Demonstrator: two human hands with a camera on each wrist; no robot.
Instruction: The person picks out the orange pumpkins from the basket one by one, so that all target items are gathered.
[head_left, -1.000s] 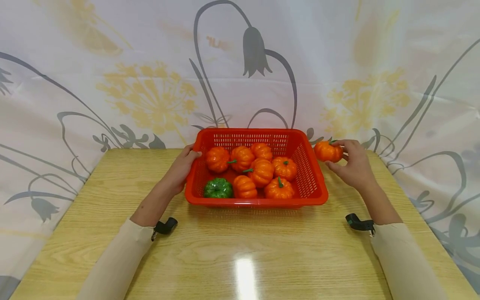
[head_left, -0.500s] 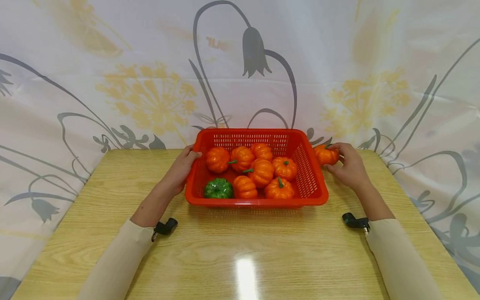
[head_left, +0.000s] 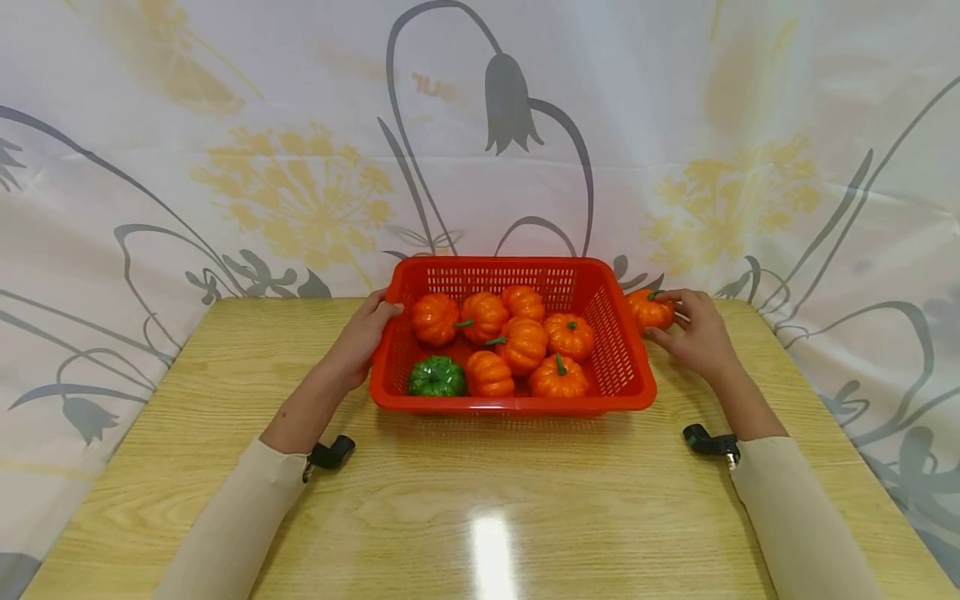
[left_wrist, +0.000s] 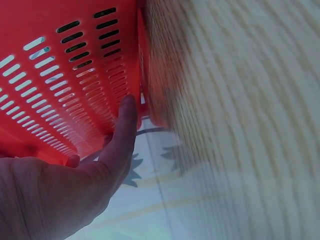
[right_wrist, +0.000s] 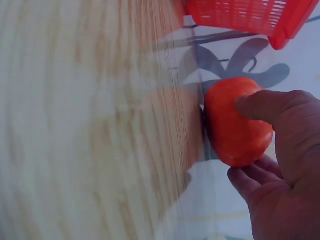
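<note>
a pale wood-grained table (head_left: 405, 517) runs back to a creased backdrop (head_left: 285, 100) printed with grey drooping flowers and yellow blossom heads; i read the clock with twelve toward that backdrop. a bright glare (head_left: 491, 554) lies on the tabletop at six o'clock, and the red basket (head_left: 510, 405) stands near the table's far edge, at twelve from the glare.

the person's right hand (head_left: 701, 333) is at three o'clock from the basket, its thumb and fingers clamped on one orange pumpkin (head_left: 651, 310). that pumpkin is at ten o'clock from the hand, outside the basket and just beside its wall, low at the tabletop (whether it touches the wood, i can't quite tell). the left hand (head_left: 363, 337), at nine o'clock, grips the basket's rim and side.

the basket is shiny and rectangular, its walls pierced with rows of narrow slots. inside, seven more orange pumpkins (head_left: 522, 345) crowd together, squat, glossy and ribbed, several with green stems showing; a green pumpkin (head_left: 437, 377), just as lumpy and shiny, sits at eight o'clock. beige sleeves (head_left: 240, 508) cover both forearms.
</note>
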